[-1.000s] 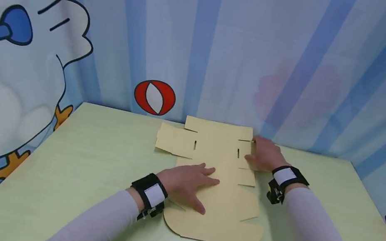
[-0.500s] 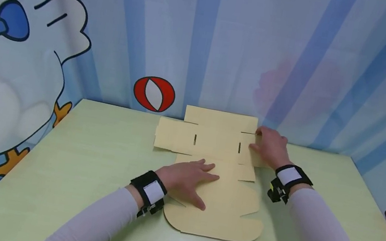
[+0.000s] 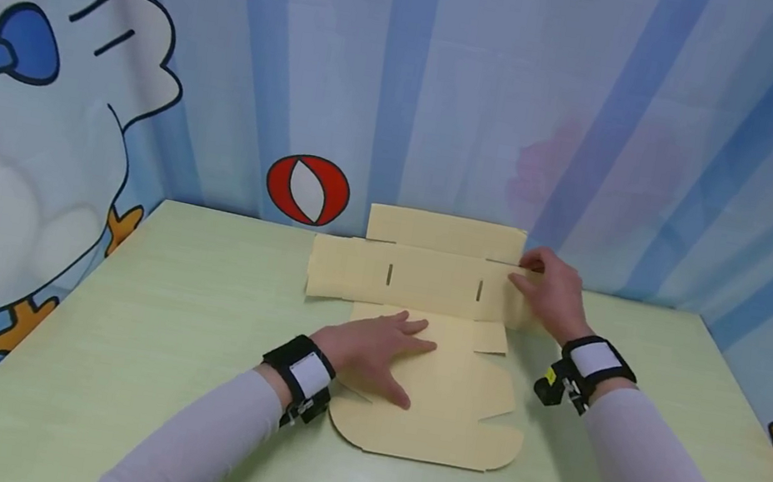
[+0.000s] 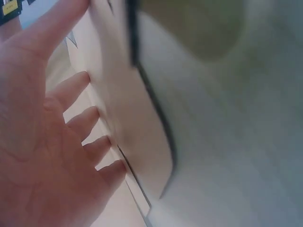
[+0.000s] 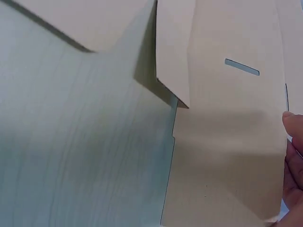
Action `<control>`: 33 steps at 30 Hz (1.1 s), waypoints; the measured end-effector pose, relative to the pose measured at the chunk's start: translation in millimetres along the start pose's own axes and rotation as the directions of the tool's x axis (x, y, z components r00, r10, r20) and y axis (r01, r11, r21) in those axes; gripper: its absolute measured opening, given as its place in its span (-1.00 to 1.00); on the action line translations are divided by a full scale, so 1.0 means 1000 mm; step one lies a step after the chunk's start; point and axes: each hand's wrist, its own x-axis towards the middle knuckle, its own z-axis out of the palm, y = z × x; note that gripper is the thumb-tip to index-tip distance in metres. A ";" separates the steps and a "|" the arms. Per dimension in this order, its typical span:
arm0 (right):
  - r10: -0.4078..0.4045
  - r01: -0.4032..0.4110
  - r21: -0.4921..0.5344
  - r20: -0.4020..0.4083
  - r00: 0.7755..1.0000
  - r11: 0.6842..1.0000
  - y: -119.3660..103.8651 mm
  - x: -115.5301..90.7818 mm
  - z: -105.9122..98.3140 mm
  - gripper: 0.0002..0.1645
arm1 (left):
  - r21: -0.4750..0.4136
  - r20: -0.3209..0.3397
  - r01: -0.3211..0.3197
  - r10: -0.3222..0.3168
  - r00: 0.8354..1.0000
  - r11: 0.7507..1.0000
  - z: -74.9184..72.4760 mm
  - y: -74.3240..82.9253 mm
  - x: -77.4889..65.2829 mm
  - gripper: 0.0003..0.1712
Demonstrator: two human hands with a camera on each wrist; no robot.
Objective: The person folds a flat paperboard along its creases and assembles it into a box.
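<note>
A tan cardboard box blank with slots, cuts and side flaps lies in front of me on the table. My left hand rests on its near part, fingers spread and fairly straight; the left wrist view shows the palm and fingertips against the cardboard. Off to the right, my right hand pinches the far edge of the right side flap between thumb and fingers. In the right wrist view that slotted flap section stands at an angle to the neighbouring small flap, and the fingers show only at the right border.
The pale green table extends to both sides of the cardboard. Close behind the far panel hangs a blue striped curtain with printed cartoon figures. Both wrists carry strapped-on cameras.
The far part of the cardboard has tilted upward, along with its slotted section and far panel. My right hand has shifted slightly right with the flap. The left hand keeps nearly the same place.
</note>
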 end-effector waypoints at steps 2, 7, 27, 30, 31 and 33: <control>0.000 0.000 0.039 -0.016 1.000 0.999 -0.001 -0.001 -0.002 -0.66 | -0.005 0.001 -0.002 0.002 1.000 1.000 -0.001 -0.003 0.002 0.04; -0.016 0.019 0.096 -0.037 0.999 0.995 -0.002 -0.004 -0.003 -0.68 | -0.017 0.011 0.004 -0.004 1.000 1.000 -0.002 -0.010 0.006 0.04; -0.045 0.044 -0.027 -0.047 0.998 0.999 -0.003 -0.003 0.002 -0.70 | -0.050 0.031 -0.004 0.006 1.000 0.999 -0.013 -0.024 0.015 0.05; -0.031 0.029 -0.043 -0.063 0.998 0.999 -0.002 -0.005 0.004 -0.73 | -0.080 0.018 0.000 0.002 1.000 0.997 -0.013 -0.024 0.015 0.05; -0.026 0.023 -0.043 -0.070 0.997 0.999 -0.002 -0.005 0.004 -0.73 | -0.091 0.013 0.007 -0.006 1.000 0.996 -0.012 -0.024 0.014 0.04; -0.017 0.013 -0.044 -0.084 0.996 0.999 -0.001 -0.006 0.005 -0.72 | -0.099 -0.006 0.017 -0.018 1.000 0.995 -0.011 -0.023 0.013 0.03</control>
